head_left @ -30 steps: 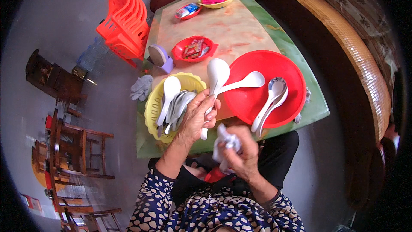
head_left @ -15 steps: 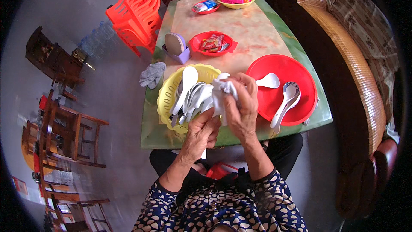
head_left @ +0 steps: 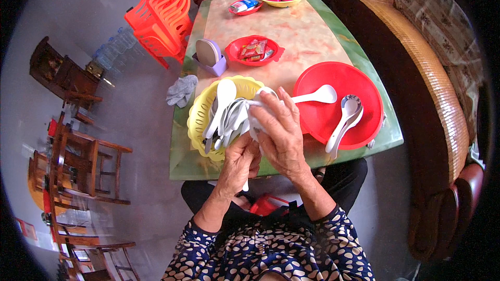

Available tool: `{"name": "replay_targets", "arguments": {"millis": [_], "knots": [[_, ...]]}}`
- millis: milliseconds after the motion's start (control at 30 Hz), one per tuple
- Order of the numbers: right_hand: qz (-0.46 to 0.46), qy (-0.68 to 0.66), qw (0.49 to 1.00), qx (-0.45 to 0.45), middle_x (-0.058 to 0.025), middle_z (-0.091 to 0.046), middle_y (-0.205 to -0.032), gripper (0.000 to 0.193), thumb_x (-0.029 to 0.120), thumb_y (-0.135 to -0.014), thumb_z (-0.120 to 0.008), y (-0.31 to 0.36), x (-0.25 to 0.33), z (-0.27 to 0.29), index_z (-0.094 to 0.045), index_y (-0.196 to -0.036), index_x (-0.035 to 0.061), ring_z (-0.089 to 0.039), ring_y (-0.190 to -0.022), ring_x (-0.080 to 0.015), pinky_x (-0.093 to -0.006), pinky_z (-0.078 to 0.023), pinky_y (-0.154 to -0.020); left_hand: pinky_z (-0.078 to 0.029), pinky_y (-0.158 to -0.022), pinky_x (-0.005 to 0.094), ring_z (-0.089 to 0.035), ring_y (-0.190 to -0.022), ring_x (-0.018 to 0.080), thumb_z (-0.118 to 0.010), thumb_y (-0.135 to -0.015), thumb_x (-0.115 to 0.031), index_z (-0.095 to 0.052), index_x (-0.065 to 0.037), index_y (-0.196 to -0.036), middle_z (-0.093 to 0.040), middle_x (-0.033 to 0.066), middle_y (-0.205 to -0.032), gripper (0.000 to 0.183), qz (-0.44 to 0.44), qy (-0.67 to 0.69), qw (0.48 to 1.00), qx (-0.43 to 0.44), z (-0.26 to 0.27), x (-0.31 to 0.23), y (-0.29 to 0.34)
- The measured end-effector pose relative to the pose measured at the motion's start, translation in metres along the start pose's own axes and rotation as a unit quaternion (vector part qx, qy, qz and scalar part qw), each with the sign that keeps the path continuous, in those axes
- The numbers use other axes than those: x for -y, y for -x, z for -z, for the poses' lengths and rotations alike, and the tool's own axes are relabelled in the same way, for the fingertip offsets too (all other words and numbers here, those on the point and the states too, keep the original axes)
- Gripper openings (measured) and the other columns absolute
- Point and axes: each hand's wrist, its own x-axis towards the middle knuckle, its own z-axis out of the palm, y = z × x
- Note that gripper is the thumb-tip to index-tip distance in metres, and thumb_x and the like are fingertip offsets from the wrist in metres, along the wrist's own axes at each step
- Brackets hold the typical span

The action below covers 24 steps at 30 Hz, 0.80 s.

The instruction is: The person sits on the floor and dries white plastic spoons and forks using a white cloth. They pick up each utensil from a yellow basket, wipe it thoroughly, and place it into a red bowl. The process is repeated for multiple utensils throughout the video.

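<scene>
One spoon (head_left: 266, 90) is gripped by its handle in the closed left hand (head_left: 240, 159). The right hand (head_left: 284, 138), fingers partly extended, holds a white cloth (head_left: 254, 124) against the spoon. Beyond the left hand sits a yellow basket (head_left: 196, 123).

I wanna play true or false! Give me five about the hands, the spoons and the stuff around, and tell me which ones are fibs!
1. The left hand grips a white spoon. True.
2. The yellow basket holds spoons. True.
3. A blue basin sits right of that basket. False: it's a red basin.
4. The right hand holds a white cloth. True.
5. Green chairs are stacked beside the table. False: they're orange-red chairs.
</scene>
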Motion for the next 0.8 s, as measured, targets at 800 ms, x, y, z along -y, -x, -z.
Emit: {"name": "replay_targets", "arguments": {"millis": [800], "knots": [[-0.37,-0.364,0.855,0.025,-0.0175,-0.052,-0.111,0.041,0.024,-0.095,-0.046,0.027,0.019,-0.026,-0.042,-0.126,-0.0023,-0.052,-0.103,-0.0266,-0.0348,-0.041,-0.089,-0.025,-0.037,0.0163,-0.033,-0.046,0.0009,-0.044,-0.096,-0.022,-0.047,-0.015,-0.131,-0.044,-0.0069,-0.066,0.036,-0.001,0.025,0.995,-0.094,0.003,0.007,-0.002]]}}
